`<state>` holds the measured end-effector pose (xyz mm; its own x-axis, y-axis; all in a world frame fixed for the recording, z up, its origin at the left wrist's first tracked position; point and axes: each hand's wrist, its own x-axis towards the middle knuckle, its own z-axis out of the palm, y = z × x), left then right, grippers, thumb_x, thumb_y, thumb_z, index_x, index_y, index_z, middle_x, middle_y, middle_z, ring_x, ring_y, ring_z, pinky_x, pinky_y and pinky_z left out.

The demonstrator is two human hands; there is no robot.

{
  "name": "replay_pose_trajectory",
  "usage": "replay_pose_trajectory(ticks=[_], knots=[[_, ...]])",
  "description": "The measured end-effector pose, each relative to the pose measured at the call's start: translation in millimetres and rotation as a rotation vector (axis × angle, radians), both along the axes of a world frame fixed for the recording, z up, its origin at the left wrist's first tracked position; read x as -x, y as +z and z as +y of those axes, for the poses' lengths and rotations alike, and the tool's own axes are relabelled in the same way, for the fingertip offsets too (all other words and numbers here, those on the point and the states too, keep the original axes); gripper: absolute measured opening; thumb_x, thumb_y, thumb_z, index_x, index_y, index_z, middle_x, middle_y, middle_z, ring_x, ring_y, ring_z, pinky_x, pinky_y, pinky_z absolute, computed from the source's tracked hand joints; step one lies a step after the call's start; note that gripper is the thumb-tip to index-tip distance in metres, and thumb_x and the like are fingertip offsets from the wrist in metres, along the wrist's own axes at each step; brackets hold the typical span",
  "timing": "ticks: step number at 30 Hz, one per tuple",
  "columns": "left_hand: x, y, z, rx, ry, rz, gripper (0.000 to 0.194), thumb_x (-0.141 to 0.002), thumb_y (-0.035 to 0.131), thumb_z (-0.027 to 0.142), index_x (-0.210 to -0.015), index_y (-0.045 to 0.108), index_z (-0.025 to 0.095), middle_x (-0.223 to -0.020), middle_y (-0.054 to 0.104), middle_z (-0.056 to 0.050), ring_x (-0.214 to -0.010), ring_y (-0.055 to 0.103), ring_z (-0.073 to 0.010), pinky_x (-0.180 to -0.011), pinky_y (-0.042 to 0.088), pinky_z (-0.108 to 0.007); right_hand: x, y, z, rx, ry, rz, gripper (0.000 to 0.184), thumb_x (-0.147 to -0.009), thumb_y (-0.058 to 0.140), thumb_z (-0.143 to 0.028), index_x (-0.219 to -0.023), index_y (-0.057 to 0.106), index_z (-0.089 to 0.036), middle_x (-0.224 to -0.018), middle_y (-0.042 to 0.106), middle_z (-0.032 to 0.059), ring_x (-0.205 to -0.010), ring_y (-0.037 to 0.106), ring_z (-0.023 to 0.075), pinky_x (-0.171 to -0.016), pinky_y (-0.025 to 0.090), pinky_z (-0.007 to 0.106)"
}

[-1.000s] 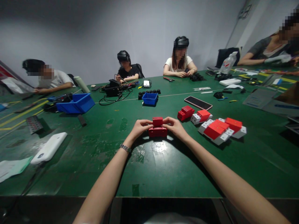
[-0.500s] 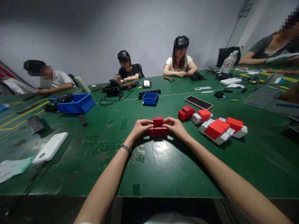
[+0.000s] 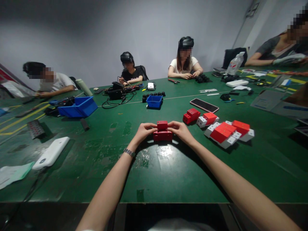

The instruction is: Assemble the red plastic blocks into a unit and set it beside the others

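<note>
A red stepped block (image 3: 162, 136), like the plastic housing of an electrical module, stands upright on the green table in front of me, its narrower top rising above a wider base. My left hand (image 3: 145, 133) pinches its left side, thumb and fingers closed at the step. From the right, my right hand (image 3: 181, 131) grips the same block in a matching pinch. To the right of my hands lie another red block (image 3: 192, 115), a red and white module (image 3: 208, 120) and a larger group of red and white modules (image 3: 223, 134).
A phone (image 3: 204, 105) lies beyond the modules. Ahead are a small blue bin (image 3: 154, 101) and, farther left, a larger blue bin (image 3: 80, 107). At left rests a white power bank (image 3: 51, 153) with a cable. Several people sit around the table (image 3: 154, 179).
My hands and the red block hold the same pose. At the far right, a co-worker's gloved hand has shifted slightly.
</note>
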<state>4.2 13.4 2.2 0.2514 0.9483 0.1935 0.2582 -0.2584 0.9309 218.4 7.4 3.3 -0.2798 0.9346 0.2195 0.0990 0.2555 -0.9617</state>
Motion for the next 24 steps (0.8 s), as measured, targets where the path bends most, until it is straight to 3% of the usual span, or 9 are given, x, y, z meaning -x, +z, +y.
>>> replay_pose_trajectory(ticks=[24], knots=[[-0.9, 2.8, -2.1, -0.027, -0.022, 0.030, 0.030, -0.069, 0.068, 0.035, -0.087, 0.071, 0.012, -0.084, 0.071, -0.009, -0.073, 0.063, -0.0179, -0.067, 0.048, -0.027, -0.8, -2.6, 1.6, -0.010, -0.018, -0.028, 0.020, -0.069, 0.065, -0.030, -0.082, 0.067, -0.015, -0.083, 0.070, 0.0053, -0.077, 0.064, 0.0182, -0.074, 0.048, 0.031]])
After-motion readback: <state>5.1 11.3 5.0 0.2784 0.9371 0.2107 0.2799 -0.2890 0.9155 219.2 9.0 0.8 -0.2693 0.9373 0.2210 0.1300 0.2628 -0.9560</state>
